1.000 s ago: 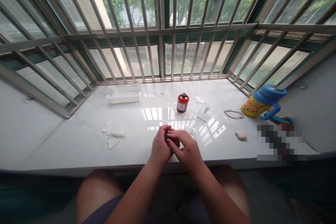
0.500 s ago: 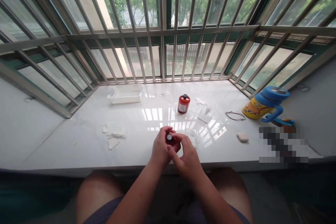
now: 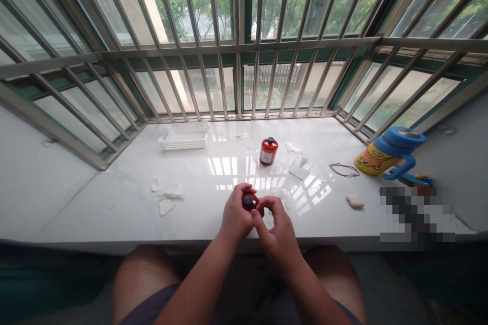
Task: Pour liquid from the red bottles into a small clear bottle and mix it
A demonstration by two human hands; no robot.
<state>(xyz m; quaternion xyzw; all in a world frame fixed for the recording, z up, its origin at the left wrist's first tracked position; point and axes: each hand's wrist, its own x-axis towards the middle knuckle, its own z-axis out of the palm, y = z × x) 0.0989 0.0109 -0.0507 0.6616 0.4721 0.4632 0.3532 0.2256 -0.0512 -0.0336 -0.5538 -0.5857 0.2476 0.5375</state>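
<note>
Left hand: left hand [image 3: 234, 216] curled around small red bottle [image 3: 249, 202], fingers wrapped on its side.
Right hand: right hand [image 3: 276, 228] half-curled, fingertips [image 3: 263, 204] against same bottle, thumb lower down.
Bottle: held between both hands just above front of counter [image 3: 76, 213], black cap up; can't tell if it touches counter.
Nearby: clear plastic tray [image 3: 281, 195] just right of hands; tissue scraps [image 3: 163, 195] to left.
Back of counter: taller red bottle [image 3: 269, 152], white basket [image 3: 184, 137], clear bag [image 3: 300, 167].
Right side: yellow cup [image 3: 375, 160] with blue lid, wire loop [image 3: 344, 170], white lump [image 3: 355, 201], blurred patch [image 3: 415, 213].
Behind: window bars [image 3: 236, 45].
</note>
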